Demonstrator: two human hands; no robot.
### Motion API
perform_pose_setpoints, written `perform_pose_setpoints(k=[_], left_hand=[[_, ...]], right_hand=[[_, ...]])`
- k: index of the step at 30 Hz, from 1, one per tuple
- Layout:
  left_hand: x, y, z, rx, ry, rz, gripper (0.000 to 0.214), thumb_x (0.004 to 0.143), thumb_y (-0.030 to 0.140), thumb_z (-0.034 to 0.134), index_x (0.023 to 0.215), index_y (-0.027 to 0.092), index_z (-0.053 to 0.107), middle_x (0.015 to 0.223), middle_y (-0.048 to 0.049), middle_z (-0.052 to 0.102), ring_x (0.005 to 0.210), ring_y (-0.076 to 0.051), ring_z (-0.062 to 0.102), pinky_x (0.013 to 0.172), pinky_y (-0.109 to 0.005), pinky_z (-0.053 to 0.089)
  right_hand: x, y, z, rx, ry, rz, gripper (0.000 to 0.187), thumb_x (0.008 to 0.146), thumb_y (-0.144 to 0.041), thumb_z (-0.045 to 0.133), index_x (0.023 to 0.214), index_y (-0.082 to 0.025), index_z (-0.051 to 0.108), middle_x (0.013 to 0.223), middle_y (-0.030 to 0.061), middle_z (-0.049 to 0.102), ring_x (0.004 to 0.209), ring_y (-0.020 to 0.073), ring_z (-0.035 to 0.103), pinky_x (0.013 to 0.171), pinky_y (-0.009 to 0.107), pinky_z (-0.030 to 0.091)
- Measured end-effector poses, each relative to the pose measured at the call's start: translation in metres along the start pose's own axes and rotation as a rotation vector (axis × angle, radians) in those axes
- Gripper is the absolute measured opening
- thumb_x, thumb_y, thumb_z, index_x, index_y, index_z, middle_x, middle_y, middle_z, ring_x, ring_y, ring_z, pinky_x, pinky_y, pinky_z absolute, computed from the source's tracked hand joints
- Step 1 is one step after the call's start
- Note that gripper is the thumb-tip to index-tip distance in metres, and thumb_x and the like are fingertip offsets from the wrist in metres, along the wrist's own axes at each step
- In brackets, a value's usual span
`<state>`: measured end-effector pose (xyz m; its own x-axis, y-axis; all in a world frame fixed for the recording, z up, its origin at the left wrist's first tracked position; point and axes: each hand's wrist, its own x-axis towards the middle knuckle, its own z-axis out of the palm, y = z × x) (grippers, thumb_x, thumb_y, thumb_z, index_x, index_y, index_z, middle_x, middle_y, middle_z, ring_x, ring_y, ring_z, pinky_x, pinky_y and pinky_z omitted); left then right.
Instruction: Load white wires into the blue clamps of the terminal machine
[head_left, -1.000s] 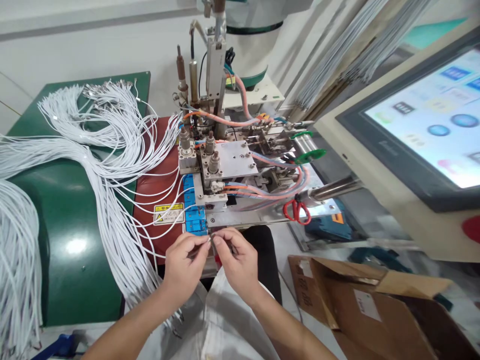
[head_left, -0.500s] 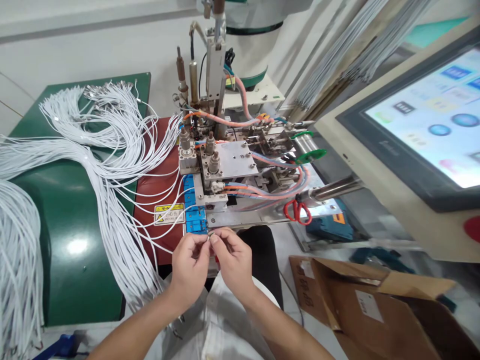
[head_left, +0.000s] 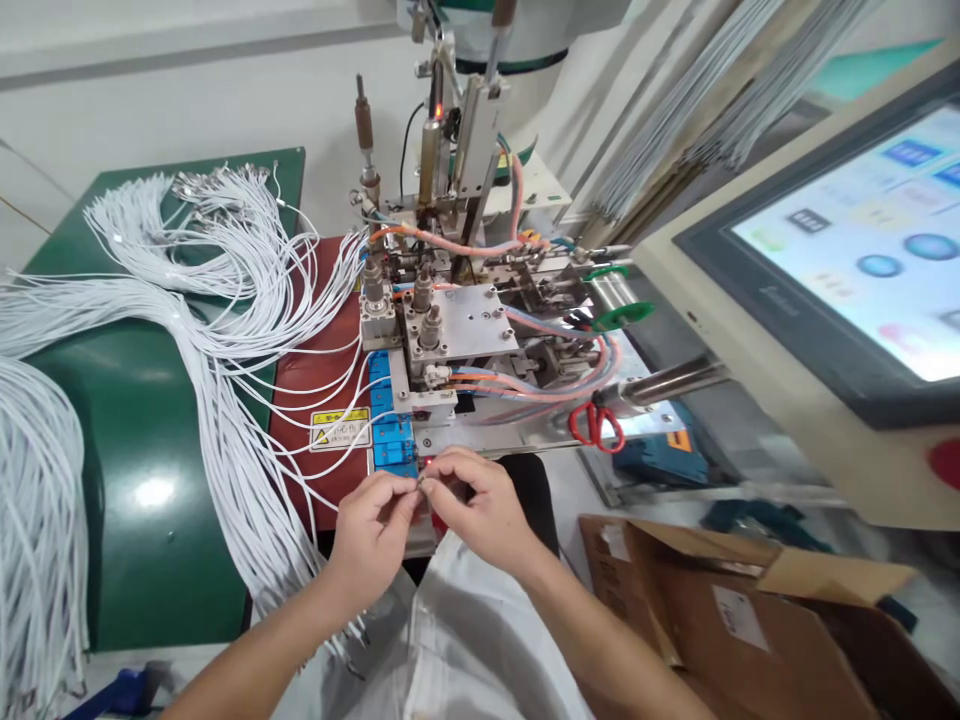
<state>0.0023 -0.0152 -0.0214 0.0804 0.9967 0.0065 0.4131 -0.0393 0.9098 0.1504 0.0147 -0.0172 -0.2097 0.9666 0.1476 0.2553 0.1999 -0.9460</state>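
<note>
My left hand point(head_left: 371, 530) and my right hand point(head_left: 472, 505) meet fingertip to fingertip just below the blue fixture block point(head_left: 391, 440) at the front of the metal machine point(head_left: 457, 330). Both hands are closed in a pinch on a small metal terminal point(head_left: 421, 486) at the end of a thin white wire point(head_left: 330, 500). That wire runs left into the loose fan of white wires point(head_left: 247, 400) lying over the red pad point(head_left: 315, 370). The terminal is too small to make out in detail.
Large bundles of white wires point(head_left: 45, 500) drape over the green cover point(head_left: 142, 470) at left. A touchscreen panel point(head_left: 847, 260) stands at right, with red-handled scissors point(head_left: 595, 424) by a steel rod. Open cardboard boxes point(head_left: 720, 610) sit at lower right.
Both hands stay pinched together at the front of the blue block, shifting slightly. The machine's upper vertical cylinder has tilted and moved to the right, and a small red light now glows on it.
</note>
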Motion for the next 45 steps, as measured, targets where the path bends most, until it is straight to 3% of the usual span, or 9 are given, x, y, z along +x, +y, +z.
perform_pose_setpoints(k=[5, 13, 20, 25, 30, 32, 35, 39, 45], left_hand=[[0.007, 0.009, -0.016, 0.200, -0.291, 0.052, 0.017, 0.080, 0.012, 0.048, 0.072, 0.019, 0.061, 0.068, 0.0010, 0.057, 0.063, -0.011, 0.053, 0.060, -0.021, 0.041], [0.000, -0.002, 0.004, -0.122, 0.038, -0.187, 0.015, 0.081, 0.028, 0.052, 0.081, 0.016, 0.061, 0.075, -0.0031, 0.063, 0.065, -0.013, 0.059, 0.062, -0.023, 0.048], [0.000, -0.002, 0.005, -0.286, 0.038, -0.221, 0.030, 0.080, 0.026, 0.055, 0.108, 0.018, 0.059, 0.066, 0.0019, 0.057, 0.055, -0.009, 0.056, 0.054, -0.020, 0.048], [-0.001, -0.004, 0.005, -0.278, 0.026, -0.188, 0.027, 0.080, 0.026, 0.055, 0.106, 0.020, 0.063, 0.079, -0.0012, 0.060, 0.057, -0.009, 0.058, 0.056, -0.020, 0.050], [-0.001, -0.002, 0.011, -0.394, 0.104, -0.260, 0.028, 0.079, 0.028, 0.057, 0.106, 0.019, 0.057, 0.068, 0.0035, 0.054, 0.058, -0.009, 0.059, 0.058, -0.020, 0.051], [0.000, -0.002, 0.013, -0.423, 0.134, -0.267, 0.026, 0.078, 0.029, 0.058, 0.102, 0.019, 0.056, 0.067, 0.0047, 0.053, 0.058, -0.008, 0.058, 0.058, -0.020, 0.051], [0.001, -0.002, 0.014, -0.436, 0.161, -0.278, 0.025, 0.077, 0.030, 0.058, 0.099, 0.019, 0.056, 0.065, 0.0053, 0.052, 0.057, -0.008, 0.055, 0.058, -0.020, 0.050], [0.005, -0.002, 0.008, -0.409, 0.052, -0.312, 0.027, 0.079, 0.030, 0.056, 0.102, 0.017, 0.055, 0.065, 0.0044, 0.053, 0.055, -0.009, 0.055, 0.055, -0.020, 0.048], [0.006, 0.000, 0.008, -0.437, 0.070, -0.319, 0.026, 0.079, 0.028, 0.056, 0.102, 0.018, 0.052, 0.064, 0.0043, 0.055, 0.055, -0.009, 0.058, 0.055, -0.021, 0.048]], right_hand=[[0.007, -0.006, -0.015, -0.288, -0.252, -0.220, 0.012, 0.069, -0.008, 0.052, 0.066, -0.018, 0.058, 0.062, -0.0001, 0.055, 0.060, 0.0125, 0.049, 0.058, 0.024, 0.038], [-0.010, -0.001, 0.016, -0.046, 0.181, -0.027, 0.016, 0.077, -0.016, 0.050, 0.064, -0.018, 0.058, 0.063, 0.0011, 0.055, 0.061, 0.0135, 0.051, 0.058, 0.025, 0.042], [-0.008, 0.005, 0.015, 0.203, 0.185, 0.187, 0.009, 0.074, -0.020, 0.056, 0.069, -0.018, 0.063, 0.066, 0.0013, 0.056, 0.058, 0.0120, 0.051, 0.053, 0.025, 0.043], [-0.005, 0.003, 0.017, 0.256, 0.188, 0.260, 0.013, 0.073, -0.022, 0.059, 0.062, -0.017, 0.062, 0.063, 0.0006, 0.056, 0.058, 0.0121, 0.051, 0.055, 0.025, 0.043], [-0.009, 0.000, 0.027, 0.456, 0.206, 0.423, 0.013, 0.073, -0.027, 0.060, 0.066, -0.017, 0.061, 0.061, -0.0008, 0.057, 0.054, 0.0112, 0.052, 0.053, 0.025, 0.045], [-0.011, 0.000, 0.030, 0.420, 0.217, 0.405, 0.014, 0.075, -0.028, 0.057, 0.066, -0.017, 0.059, 0.061, -0.0008, 0.056, 0.052, 0.0114, 0.052, 0.051, 0.025, 0.044], [-0.012, 0.003, 0.029, 0.110, 0.268, 0.199, 0.013, 0.076, -0.024, 0.056, 0.066, -0.019, 0.061, 0.066, 0.0024, 0.059, 0.063, 0.0149, 0.055, 0.060, 0.028, 0.046], [-0.009, 0.010, 0.023, -0.128, 0.259, -0.019, 0.009, 0.076, -0.020, 0.055, 0.068, -0.020, 0.061, 0.068, 0.0038, 0.060, 0.068, 0.0167, 0.055, 0.067, 0.031, 0.045], [-0.007, 0.009, 0.027, 0.133, 0.231, 0.205, 0.014, 0.079, -0.022, 0.052, 0.067, -0.018, 0.059, 0.066, 0.0010, 0.057, 0.061, 0.0133, 0.053, 0.058, 0.025, 0.044]])
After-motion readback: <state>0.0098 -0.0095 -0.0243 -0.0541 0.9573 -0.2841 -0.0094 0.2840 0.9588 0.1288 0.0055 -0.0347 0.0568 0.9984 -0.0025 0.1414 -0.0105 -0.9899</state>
